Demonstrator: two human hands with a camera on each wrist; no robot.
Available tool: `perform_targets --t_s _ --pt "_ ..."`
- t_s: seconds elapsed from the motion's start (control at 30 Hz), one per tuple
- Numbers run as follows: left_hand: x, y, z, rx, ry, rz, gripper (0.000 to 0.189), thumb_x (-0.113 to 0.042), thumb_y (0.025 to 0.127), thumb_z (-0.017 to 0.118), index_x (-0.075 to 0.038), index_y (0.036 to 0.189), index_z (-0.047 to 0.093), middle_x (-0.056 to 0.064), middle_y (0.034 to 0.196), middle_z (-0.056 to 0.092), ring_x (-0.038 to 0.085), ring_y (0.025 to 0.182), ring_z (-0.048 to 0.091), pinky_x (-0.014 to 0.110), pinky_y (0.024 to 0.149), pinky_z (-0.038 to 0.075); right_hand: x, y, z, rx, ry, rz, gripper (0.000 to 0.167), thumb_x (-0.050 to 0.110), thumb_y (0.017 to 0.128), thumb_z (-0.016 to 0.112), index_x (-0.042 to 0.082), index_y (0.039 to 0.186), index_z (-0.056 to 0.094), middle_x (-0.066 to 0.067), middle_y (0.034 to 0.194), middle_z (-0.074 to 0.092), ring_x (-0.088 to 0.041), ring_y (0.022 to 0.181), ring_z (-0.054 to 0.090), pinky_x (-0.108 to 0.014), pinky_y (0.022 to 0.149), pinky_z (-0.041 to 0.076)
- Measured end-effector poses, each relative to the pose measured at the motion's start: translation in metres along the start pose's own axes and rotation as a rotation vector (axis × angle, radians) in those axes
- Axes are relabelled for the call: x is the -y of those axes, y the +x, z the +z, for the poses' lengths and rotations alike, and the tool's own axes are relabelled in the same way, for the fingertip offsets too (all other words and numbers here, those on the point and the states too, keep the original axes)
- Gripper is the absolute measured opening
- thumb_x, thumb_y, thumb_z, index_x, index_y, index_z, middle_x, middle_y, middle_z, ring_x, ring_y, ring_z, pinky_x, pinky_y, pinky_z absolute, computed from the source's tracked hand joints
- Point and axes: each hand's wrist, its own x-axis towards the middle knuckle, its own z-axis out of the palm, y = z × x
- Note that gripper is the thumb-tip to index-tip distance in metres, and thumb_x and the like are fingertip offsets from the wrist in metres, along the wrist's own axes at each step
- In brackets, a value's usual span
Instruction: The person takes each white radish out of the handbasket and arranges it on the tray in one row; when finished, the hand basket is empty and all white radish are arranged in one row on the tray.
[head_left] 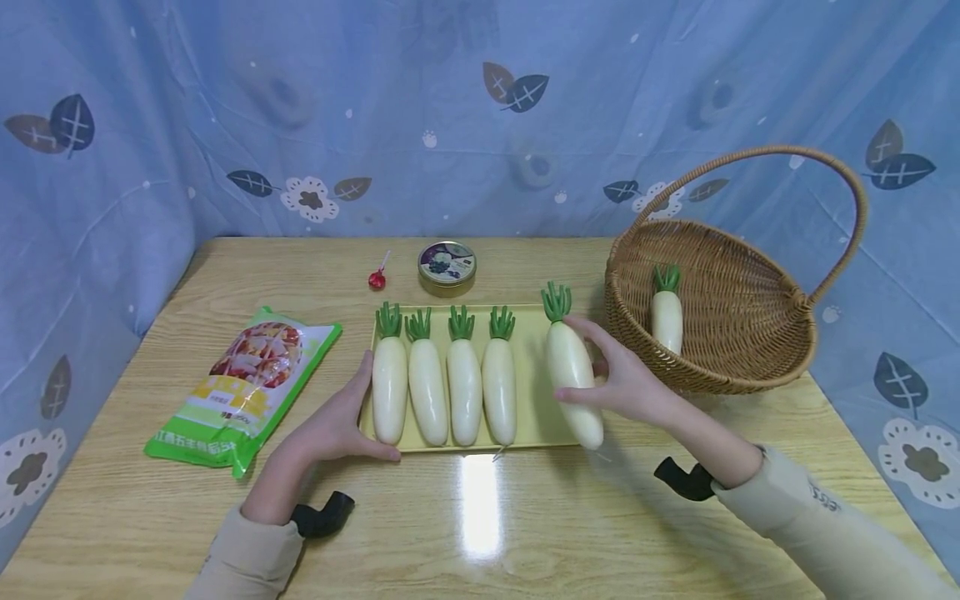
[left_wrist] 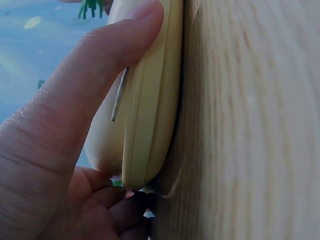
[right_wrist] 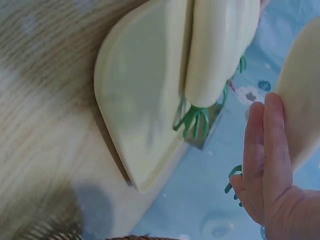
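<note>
My right hand (head_left: 622, 379) grips a white radish (head_left: 572, 371) with a green top, holding it over the right end of a pale yellow tray (head_left: 534, 367). In the right wrist view the same radish (right_wrist: 304, 90) is raised off the tray, with fingers along its side. Several more white radishes (head_left: 465, 392) lie side by side on the tray, green tops pointing away. My left hand (head_left: 341, 425) grips the tray's near left corner. Its thumb (left_wrist: 120, 40) lies over the tray's edge (left_wrist: 147, 120) in the left wrist view, and its other fingers curl at the far side.
A wicker basket (head_left: 738, 308) with a tall handle stands tilted at the back right, a radish (head_left: 667, 321) inside it. Behind the tray are a round tin (head_left: 447, 268) and a red lollipop (head_left: 377, 279). To the left lies a green-and-white food bag (head_left: 247, 383).
</note>
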Motion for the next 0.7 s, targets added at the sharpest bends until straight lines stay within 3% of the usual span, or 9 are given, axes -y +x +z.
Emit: perform_targets --t_s 0.1,0.3,0.7 --pt "0.0 0.0 0.0 0.0 -0.002 0.002 0.142 -0.042 0.051 0.087 0.001 0.143 -0.013 0.02 0.15 -0.005 0.033 0.137 0.004 0.05 0.108 0.013 -0.003 0.002 0.004 0.013 0.012 0.025 0.088 0.022 0.072 0.078 0.014 0.143 0.027 -0.014 0.143 0.028 -0.032 0.093 0.059 -0.033 0.069 0.052" --pt "0.0 0.0 0.0 0.001 -0.005 0.002 0.142 -0.042 0.052 0.087 0.001 0.143 -0.013 0.021 0.15 -0.005 0.034 0.136 0.004 0.05 0.108 0.013 -0.008 0.008 0.015 0.034 0.013 0.083 0.088 0.026 0.073 0.078 0.016 0.144 0.025 -0.02 0.144 0.024 -0.039 0.098 0.057 -0.04 0.074 0.052" --pt "-0.002 -0.001 -0.001 -0.005 -0.029 0.005 0.144 -0.038 0.049 0.089 -0.001 0.143 -0.013 0.018 0.151 -0.006 0.03 0.137 0.002 0.048 0.108 0.012 -0.011 0.021 0.034 0.04 0.067 0.114 0.093 0.021 0.072 0.078 0.015 0.145 0.021 -0.019 0.146 0.02 -0.035 0.092 0.059 -0.036 0.071 0.053"
